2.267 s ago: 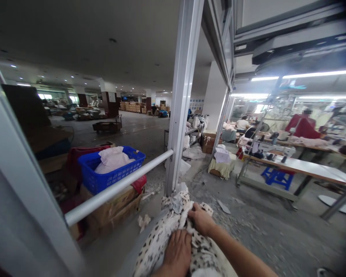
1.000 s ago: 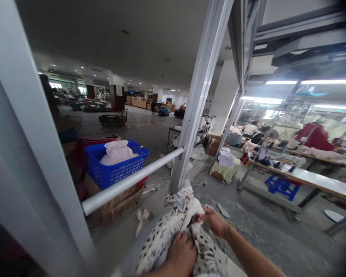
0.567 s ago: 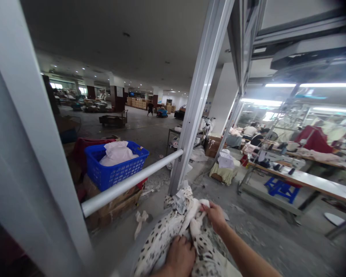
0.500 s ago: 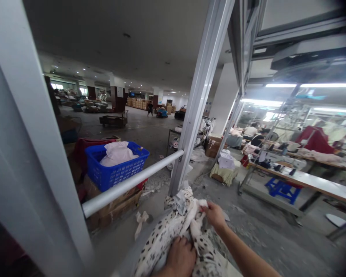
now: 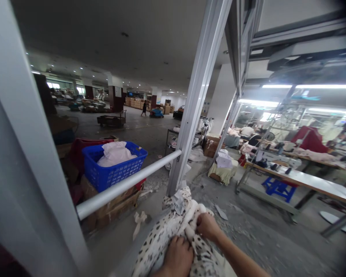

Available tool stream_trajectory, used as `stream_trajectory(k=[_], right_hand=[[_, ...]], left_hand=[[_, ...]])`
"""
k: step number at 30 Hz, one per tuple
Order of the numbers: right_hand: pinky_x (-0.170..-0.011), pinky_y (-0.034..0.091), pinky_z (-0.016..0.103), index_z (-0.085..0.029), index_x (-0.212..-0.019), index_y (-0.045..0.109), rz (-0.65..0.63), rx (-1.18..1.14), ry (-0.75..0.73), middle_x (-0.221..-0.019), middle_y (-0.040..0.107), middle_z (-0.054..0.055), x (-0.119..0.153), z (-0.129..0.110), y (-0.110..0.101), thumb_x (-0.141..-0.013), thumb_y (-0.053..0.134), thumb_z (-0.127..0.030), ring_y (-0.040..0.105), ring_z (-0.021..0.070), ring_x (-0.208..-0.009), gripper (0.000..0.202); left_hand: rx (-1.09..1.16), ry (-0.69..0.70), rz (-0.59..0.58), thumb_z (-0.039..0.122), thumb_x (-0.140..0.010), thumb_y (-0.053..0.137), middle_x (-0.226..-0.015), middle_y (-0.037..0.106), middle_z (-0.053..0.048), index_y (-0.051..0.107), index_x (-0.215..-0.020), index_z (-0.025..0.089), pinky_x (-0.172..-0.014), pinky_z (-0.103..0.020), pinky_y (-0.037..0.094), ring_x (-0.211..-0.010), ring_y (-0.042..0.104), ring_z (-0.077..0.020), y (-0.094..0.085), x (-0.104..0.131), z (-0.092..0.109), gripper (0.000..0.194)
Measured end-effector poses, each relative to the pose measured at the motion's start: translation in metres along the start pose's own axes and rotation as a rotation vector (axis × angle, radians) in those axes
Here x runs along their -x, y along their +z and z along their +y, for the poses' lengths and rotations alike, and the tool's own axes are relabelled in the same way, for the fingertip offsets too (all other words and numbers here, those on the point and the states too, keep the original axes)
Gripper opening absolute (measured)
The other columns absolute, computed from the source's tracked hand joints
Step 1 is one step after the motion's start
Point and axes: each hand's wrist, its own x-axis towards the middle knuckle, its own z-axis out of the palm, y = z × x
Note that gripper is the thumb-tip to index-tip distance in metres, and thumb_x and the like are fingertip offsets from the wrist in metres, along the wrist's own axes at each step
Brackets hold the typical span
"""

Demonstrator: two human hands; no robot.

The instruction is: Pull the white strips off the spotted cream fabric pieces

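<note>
At the bottom of the view, the left hand (image 5: pixel 177 257) lies on a spotted cloth (image 5: pixel 161 236), its fingers curled down into the folds, so its grip is closed on the fabric. Just beyond it and nearly touching, the right hand (image 5: pixel 208 227) pinches a raised fold of the same cloth, its grip shut tight on that fold. The cloth is bunched in a heap right in front of the person, white with dark spots, and its far end rises beside the foot of a slanting metal post (image 5: pixel 190 115). A pale rail (image 5: pixel 127 184) runs from that post down to the left. Behind the rail a blue basket (image 5: pixel 115 169) holding pale fabric sits on cardboard boxes. Farther off to the right stands a long table (image 5: pixel 311 184) with a blue stool (image 5: pixel 276 187) under it. Far down the hall a person (image 5: pixel 144 108) is walking.
</note>
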Motion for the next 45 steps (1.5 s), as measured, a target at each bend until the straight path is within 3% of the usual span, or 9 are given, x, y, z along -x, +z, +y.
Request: stream_trajectory(k=[7,11,16,24,30,34,37,41,45], right_hand=[[-0.064,0.051,0.028,-0.017,-0.066,0.063,-0.047,0.096,-0.149,-0.061,0.061,-0.007,0.002,-0.006,0.002,-0.086,0.073,-0.028,0.062,0.0128,-0.066,0.025],[-0.073,0.058,0.034,-0.016,-0.080,0.070,-0.039,0.205,-0.122,-0.077,0.074,0.000,0.007,-0.013,0.000,-0.091,0.070,-0.030,0.071,0.0158,-0.077,0.018],[-0.083,0.061,0.039,-0.016,-0.092,0.073,-0.027,0.341,-0.199,-0.093,0.079,0.005,0.008,-0.023,-0.002,-0.099,0.060,-0.032,0.074,0.0181,-0.089,0.022],[-0.098,0.053,0.051,-0.016,-0.106,0.071,-0.004,0.477,-0.434,-0.123,0.070,0.009,-0.001,-0.016,-0.024,-0.097,0.058,-0.023,0.060,0.0286,-0.124,0.017],[-0.088,0.058,0.041,-0.016,-0.103,0.070,-0.031,0.362,-0.244,-0.105,0.075,0.005,-0.007,-0.012,-0.018,-0.097,0.062,-0.028,0.070,0.0201,-0.098,0.016],[-0.085,0.059,0.038,-0.016,-0.087,0.071,-0.106,0.283,-0.178,-0.091,0.075,0.001,-0.010,-0.011,-0.009,-0.091,0.071,-0.037,0.071,0.0184,-0.090,0.021],[-0.074,0.060,0.033,-0.015,-0.084,0.071,-0.140,0.248,-0.081,-0.083,0.073,-0.001,-0.015,-0.010,-0.009,-0.092,0.069,-0.040,0.070,0.0164,-0.079,0.026],[-0.075,0.061,0.034,-0.015,-0.098,0.071,-0.088,0.251,0.012,-0.091,0.075,0.001,-0.023,-0.010,-0.018,-0.097,0.064,-0.038,0.072,0.0163,-0.083,0.024],[-0.085,0.061,0.039,-0.016,-0.104,0.071,-0.024,0.351,-0.045,-0.100,0.076,0.004,-0.026,-0.014,-0.041,-0.096,0.067,-0.032,0.073,0.0185,-0.092,0.019]], left_hand=[[0.016,-0.013,-0.012,0.025,-0.103,0.052,-0.117,0.074,-0.010,0.072,-0.117,0.018,-0.103,-0.051,0.049,-0.120,0.062,-0.0292,0.003,0.000,-0.001,0.025],[0.019,-0.014,-0.011,0.022,-0.103,0.051,-0.117,0.074,-0.011,0.072,-0.116,0.017,-0.104,-0.052,0.049,-0.121,0.061,-0.0295,0.004,-0.001,-0.002,0.025],[0.026,-0.017,-0.018,0.023,-0.103,0.051,-0.117,0.074,-0.011,0.072,-0.117,0.017,-0.105,-0.054,0.048,-0.121,0.061,-0.0299,0.004,-0.001,-0.001,0.026],[0.034,-0.037,-0.051,0.022,-0.103,0.050,-0.120,0.073,-0.014,0.072,-0.121,0.016,-0.106,-0.054,0.047,-0.121,0.062,-0.0315,-0.005,0.000,0.002,0.029],[0.048,-0.046,-0.057,0.019,-0.103,0.047,-0.121,0.072,-0.015,0.071,-0.122,0.014,-0.107,-0.055,0.045,-0.123,0.060,-0.0322,-0.008,0.002,0.004,0.031],[0.060,-0.046,-0.072,0.019,-0.102,0.047,-0.122,0.072,-0.015,0.071,-0.122,0.015,-0.108,-0.053,0.043,-0.125,0.059,-0.0313,-0.009,0.001,0.004,0.032],[0.071,-0.050,-0.085,0.019,-0.102,0.043,-0.124,0.072,-0.015,0.071,-0.123,0.016,-0.109,-0.051,0.042,-0.126,0.058,-0.0308,-0.011,0.001,0.004,0.035],[0.090,-0.055,-0.099,0.018,-0.101,0.037,-0.126,0.071,-0.014,0.070,-0.124,0.016,-0.109,-0.050,0.040,-0.125,0.057,-0.0301,-0.014,0.000,0.003,0.040],[0.102,-0.047,-0.113,0.018,-0.100,0.035,-0.131,0.069,-0.012,0.070,-0.126,0.018,-0.110,-0.047,0.038,-0.127,0.056,-0.0288,-0.012,-0.001,0.000,0.042]])
